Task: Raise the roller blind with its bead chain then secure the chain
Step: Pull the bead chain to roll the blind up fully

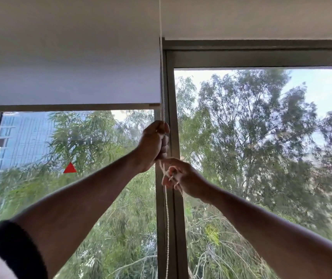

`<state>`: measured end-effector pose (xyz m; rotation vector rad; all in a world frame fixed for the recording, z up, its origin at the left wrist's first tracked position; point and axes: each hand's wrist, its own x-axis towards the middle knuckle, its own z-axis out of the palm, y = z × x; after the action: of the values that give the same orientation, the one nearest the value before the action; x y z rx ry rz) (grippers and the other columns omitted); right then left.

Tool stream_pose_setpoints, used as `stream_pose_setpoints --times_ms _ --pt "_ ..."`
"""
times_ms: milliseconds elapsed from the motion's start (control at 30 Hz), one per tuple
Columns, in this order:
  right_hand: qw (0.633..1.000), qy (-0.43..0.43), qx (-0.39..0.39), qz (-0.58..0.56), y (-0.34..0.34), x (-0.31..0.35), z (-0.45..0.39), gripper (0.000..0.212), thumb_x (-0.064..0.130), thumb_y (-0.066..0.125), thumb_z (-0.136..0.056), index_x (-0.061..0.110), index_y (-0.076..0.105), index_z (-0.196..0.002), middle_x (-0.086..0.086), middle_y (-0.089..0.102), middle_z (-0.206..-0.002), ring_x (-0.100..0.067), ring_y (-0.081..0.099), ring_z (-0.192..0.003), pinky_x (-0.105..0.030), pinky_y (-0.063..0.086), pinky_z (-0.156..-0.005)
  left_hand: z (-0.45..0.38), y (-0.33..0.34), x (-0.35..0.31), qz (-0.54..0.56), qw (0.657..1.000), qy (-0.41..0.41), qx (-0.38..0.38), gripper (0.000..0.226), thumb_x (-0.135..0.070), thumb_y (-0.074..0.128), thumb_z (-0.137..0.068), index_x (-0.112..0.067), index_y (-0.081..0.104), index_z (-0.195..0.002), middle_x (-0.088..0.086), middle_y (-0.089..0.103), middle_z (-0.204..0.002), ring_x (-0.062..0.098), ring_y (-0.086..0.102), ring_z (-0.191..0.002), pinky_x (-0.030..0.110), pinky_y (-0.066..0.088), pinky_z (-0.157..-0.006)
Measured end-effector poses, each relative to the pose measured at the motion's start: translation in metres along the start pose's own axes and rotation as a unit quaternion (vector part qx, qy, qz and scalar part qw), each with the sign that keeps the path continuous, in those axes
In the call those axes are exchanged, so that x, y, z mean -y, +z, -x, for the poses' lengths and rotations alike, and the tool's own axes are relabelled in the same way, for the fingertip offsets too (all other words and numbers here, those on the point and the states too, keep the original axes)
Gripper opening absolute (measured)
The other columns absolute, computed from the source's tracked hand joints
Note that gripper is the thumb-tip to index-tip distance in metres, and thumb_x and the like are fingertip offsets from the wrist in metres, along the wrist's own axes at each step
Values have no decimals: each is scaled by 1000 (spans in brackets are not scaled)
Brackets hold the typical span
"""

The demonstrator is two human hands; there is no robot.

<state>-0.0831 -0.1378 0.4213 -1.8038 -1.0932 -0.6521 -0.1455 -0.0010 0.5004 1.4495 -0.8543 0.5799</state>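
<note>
A white roller blind (70,77) covers the top of the left window pane, its bottom bar (68,107) about a third of the way down. The white bead chain (167,218) hangs along the grey window post. My left hand (154,146) is clenched around the chain just below the blind's bottom bar. Right beneath it, my right hand (183,178) pinches the chain, with a loop of beads wound between its fingers. Above my left hand, the chain (160,27) runs straight up past the ceiling edge.
The grey window post (173,97) stands between two glass panes. A second blind (261,17) on the right is rolled up high. A red triangle sticker (70,168) sits on the left pane. Trees and a glass building lie outside.
</note>
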Motion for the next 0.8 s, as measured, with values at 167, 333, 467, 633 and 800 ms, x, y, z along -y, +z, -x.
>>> stream_pose_setpoints --times_ms 167,333,467,633,800 --pt "983 28 -87 -160 -25 40 -35 35 20 31 -111 24 51 -140 -7 74 -97 -22 73 -86 -38 61 -76 7 -7 10 -45 999 20 1 40 -3 28 -102 -23 49 -75 -9 37 -40 4 26 -32 13 23 -40" --pt "933 21 -123 -338 -34 90 -78 23 13 36 -109 18 55 -121 -5 76 -80 -19 71 -68 -33 57 -61 22 -2 40 -53 998 2 19 46 -2 29 -96 -30 55 -72 -12 36 -44 5 26 -34 14 26 -39" --pt "960 10 -150 -235 -17 89 -87 37 4 34 -105 14 65 -123 7 55 -56 -9 37 -45 -21 26 -39 31 -3 56 -48 998 -22 36 42 0 28 -94 -28 51 -72 -11 33 -46 6 24 -36 14 24 -41" --pt "976 -50 -153 -145 7 58 -75 48 -7 36 -100 25 71 -100 15 43 -52 1 35 -38 -12 28 -39 41 -20 69 -100 990 -75 72 36 -16 36 -106 -23 56 -77 -8 35 -45 7 30 -34 18 35 -45" --pt "982 -58 -128 -129 26 33 -57 48 -8 39 -99 26 74 -97 -5 47 -61 -1 46 -53 -19 51 -58 35 -34 54 -102 989 -103 -17 54 -54 21 -104 -18 61 -98 9 66 -60 19 67 -57 31 55 -69"
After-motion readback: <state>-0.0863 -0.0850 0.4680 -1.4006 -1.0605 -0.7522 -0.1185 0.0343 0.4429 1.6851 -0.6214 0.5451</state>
